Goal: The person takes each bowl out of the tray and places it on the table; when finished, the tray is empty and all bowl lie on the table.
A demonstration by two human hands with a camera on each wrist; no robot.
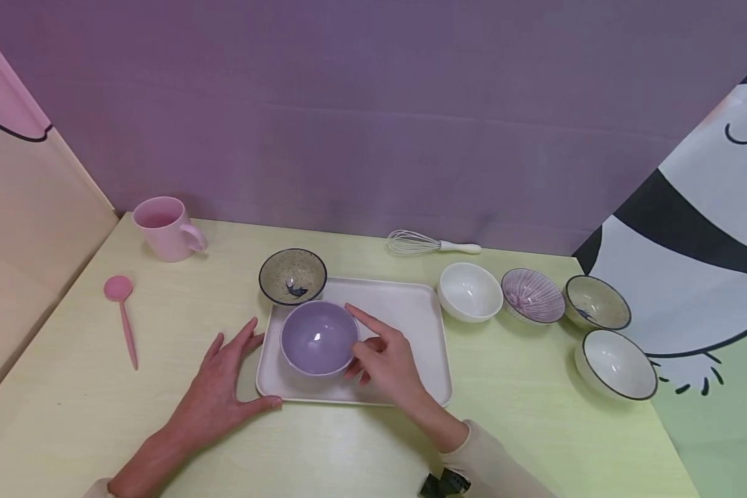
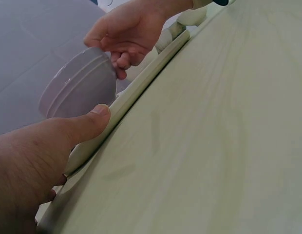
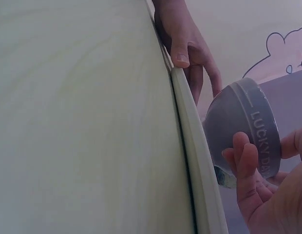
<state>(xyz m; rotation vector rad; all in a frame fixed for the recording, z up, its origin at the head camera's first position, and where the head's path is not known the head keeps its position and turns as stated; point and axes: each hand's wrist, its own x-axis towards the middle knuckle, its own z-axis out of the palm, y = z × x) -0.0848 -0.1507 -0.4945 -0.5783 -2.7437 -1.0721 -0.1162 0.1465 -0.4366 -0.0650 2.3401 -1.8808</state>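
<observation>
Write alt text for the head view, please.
A person's right-hand grip is at a purple bowl over a white tray, the left-hand grip at the tray's near-left corner. Behind are a dark-rimmed bowl and whisk; left, a pink mug and pink spoon; right, four bowls.

Purple bowl (image 1: 319, 339) obstructs tray (image 1: 418, 319); upper right free

1. A tray (image 1: 411, 353) lies mid-tabletop (image 1: 535, 443).
2. The tray bowl (image 1: 319, 332) is on the tray's left half.
3. Behind it, at the tray's rear-left corner, stands the corner bowl (image 1: 291, 273).
4. Far left, at the rear: a mug (image 1: 167, 241); before it, a spoon (image 1: 124, 318).
5. Behind the tray, toward the right: a whisk (image 1: 432, 243).
6. Right of the tray, three bowls (image 1: 469, 294) in a row; before the rightmost, a fourth bowl (image 1: 616, 366).
</observation>
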